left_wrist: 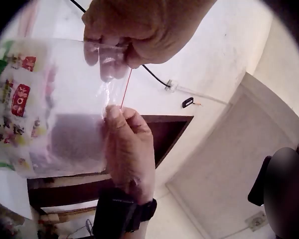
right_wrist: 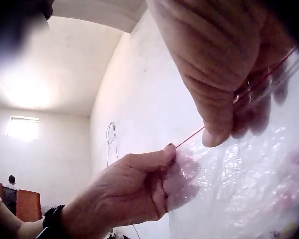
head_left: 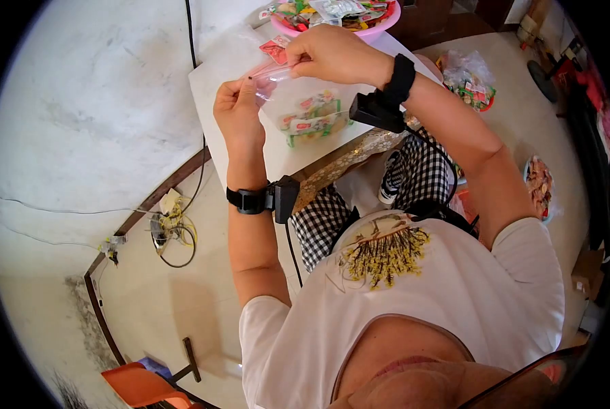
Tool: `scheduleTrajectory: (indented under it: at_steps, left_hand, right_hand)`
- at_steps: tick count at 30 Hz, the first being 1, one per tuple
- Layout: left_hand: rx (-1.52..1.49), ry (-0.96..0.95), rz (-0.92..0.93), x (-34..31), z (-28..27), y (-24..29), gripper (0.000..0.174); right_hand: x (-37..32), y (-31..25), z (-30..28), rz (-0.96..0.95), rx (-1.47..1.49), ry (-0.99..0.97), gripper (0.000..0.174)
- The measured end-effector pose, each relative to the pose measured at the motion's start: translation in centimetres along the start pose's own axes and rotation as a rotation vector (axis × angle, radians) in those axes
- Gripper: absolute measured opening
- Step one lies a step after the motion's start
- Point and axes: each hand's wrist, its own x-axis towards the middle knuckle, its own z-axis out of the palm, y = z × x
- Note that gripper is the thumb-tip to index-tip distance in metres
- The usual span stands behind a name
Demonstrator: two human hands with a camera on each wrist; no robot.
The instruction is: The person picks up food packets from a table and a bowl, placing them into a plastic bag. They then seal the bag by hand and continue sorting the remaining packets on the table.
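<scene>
A clear plastic bag (head_left: 281, 102) with a red line along its top edge hangs above the white table, several green-and-white printed packets (head_left: 313, 117) inside it. The left hand (head_left: 241, 116) pinches one part of that edge between thumb and fingers. Further along the same edge, the right hand (head_left: 339, 56) pinches it too. In the left wrist view the packets (left_wrist: 20, 99) lie at the far end of the bag from both hands. The right wrist view shows the left hand (right_wrist: 129, 186) and right hand (right_wrist: 224, 74) close together on the red line.
A pink basin (head_left: 387, 24) of colourful packets stands at the table's (head_left: 213, 88) far end. A red packet (head_left: 275, 49) lies near it. On the floor at the right are more filled containers (head_left: 540, 184); cables (head_left: 175, 228) lie by the wall, and an orange chair (head_left: 138, 385) stands lower left.
</scene>
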Motion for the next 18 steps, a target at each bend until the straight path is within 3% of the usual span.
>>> scheduleTrajectory:
  at_steps: [13,18]
  left_hand:
    - [0.025,-0.052,0.007,-0.2,-0.5,0.1,0.005]
    - [-0.037,-0.160,0.101,0.6,-0.8,-1.2,0.007]
  right_hand:
    - [-6.5,4.3,-3.3,-0.061,-0.169,0.115,0.012]
    - [-7.8,5.8,-4.3,-0.112,-0.148,0.098,0.018]
